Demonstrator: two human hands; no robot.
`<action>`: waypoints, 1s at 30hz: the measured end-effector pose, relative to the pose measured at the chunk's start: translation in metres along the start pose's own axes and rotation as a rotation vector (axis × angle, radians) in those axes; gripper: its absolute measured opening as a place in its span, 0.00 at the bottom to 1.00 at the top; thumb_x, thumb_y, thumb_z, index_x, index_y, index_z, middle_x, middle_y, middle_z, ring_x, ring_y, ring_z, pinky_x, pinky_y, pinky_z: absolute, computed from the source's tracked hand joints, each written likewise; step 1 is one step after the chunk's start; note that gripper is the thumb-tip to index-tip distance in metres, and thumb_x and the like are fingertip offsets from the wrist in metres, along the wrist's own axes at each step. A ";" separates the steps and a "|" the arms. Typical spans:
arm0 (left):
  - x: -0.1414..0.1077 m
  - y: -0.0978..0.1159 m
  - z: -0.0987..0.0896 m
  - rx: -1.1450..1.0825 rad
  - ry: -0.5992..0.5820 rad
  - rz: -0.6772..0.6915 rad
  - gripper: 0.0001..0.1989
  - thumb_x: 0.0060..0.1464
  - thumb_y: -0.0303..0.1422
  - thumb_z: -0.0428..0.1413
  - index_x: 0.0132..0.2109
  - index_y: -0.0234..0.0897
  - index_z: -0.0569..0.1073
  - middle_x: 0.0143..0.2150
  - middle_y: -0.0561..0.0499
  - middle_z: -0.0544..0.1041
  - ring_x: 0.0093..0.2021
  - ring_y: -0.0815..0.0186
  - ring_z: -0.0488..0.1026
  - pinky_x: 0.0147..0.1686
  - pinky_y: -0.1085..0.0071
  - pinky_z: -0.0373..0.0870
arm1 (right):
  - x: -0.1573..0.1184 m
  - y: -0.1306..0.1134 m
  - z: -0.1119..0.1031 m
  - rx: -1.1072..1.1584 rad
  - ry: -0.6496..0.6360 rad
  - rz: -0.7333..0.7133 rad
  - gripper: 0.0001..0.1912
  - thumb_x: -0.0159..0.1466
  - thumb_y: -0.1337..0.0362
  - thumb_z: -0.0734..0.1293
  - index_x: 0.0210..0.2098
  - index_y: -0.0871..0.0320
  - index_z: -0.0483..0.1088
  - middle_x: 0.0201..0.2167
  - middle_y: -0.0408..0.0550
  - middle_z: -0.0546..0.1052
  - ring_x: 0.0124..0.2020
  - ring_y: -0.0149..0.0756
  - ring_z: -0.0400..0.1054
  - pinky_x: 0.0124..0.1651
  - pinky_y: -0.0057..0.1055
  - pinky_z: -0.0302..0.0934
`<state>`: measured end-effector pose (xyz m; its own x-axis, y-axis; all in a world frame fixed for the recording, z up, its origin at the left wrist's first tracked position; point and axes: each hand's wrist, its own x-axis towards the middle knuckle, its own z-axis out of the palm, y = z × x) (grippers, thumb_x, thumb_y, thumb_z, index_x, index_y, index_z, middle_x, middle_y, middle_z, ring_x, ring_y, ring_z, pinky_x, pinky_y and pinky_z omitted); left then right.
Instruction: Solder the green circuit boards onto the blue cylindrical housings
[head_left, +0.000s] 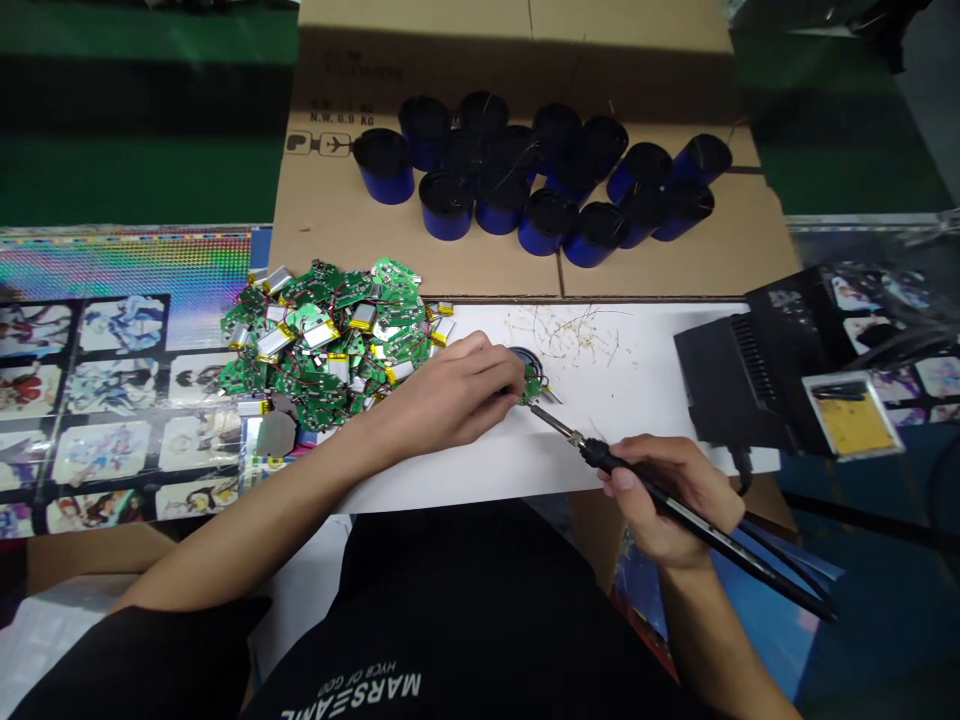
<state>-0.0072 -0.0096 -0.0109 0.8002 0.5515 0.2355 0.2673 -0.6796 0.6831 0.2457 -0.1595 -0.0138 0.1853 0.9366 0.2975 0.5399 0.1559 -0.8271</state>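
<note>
While our left hand (pixel 466 392) bends over a small green board (pixel 533 388), its fingertips are drawn together but hidden, so we cannot tell whether they pinch the board or only steady it. Our right hand (pixel 667 488) is wrapped round the handle of a soldering iron (pixel 701 526), pen-fashion, probably for fine aim and to keep skin off the metal shaft. The iron points in from 4 o'clock, its tip at the board's near side; we cannot tell if they touch.

With that board as the dial's centre, a black round part (pixel 534 356) lies just beside it at 12 o'clock. A heap of circuit boards (pixel 397 290) sits at 9 to 10, seemingly for easy left-hand reach. Blue cups (pixel 446 220) stand on cardboard (pixel 487 270) at 12, beyond scattered clippings (pixel 577 335) at 1. A black box (pixel 727 380) and yellow sponge tray (pixel 859 418) sit at 3, likely to suit the iron hand.

White work surface (pixel 645 370) stretches toward the box, giving the iron sideways room. Its near edge runs at 6 o'clock; the heap crowds our left forearm, and the cardboard's edge bounds us at 12.
</note>
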 end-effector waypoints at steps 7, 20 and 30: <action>0.000 0.000 0.003 0.030 0.029 0.018 0.08 0.74 0.30 0.50 0.45 0.37 0.73 0.46 0.46 0.80 0.45 0.59 0.69 0.50 0.63 0.69 | 0.014 -0.009 0.001 -0.068 -0.022 -0.131 0.07 0.62 0.66 0.74 0.41 0.53 0.78 0.30 0.43 0.84 0.23 0.33 0.77 0.24 0.27 0.71; 0.000 0.001 0.002 0.053 0.028 0.023 0.07 0.74 0.29 0.50 0.46 0.36 0.73 0.46 0.46 0.80 0.45 0.60 0.68 0.49 0.64 0.68 | 0.024 -0.021 0.001 -0.015 -0.089 -0.122 0.06 0.63 0.68 0.72 0.40 0.54 0.76 0.29 0.41 0.80 0.25 0.30 0.75 0.28 0.25 0.70; 0.001 0.000 0.001 0.020 0.004 0.019 0.08 0.75 0.30 0.49 0.46 0.37 0.73 0.47 0.47 0.80 0.46 0.60 0.68 0.50 0.64 0.68 | 0.011 0.004 -0.008 0.040 0.117 -0.116 0.08 0.63 0.64 0.75 0.43 0.54 0.79 0.33 0.46 0.82 0.31 0.37 0.80 0.31 0.31 0.75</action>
<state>-0.0064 -0.0096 -0.0113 0.8029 0.5407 0.2511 0.2628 -0.6991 0.6649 0.2565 -0.1506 -0.0098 0.2191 0.8691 0.4434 0.5307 0.2752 -0.8017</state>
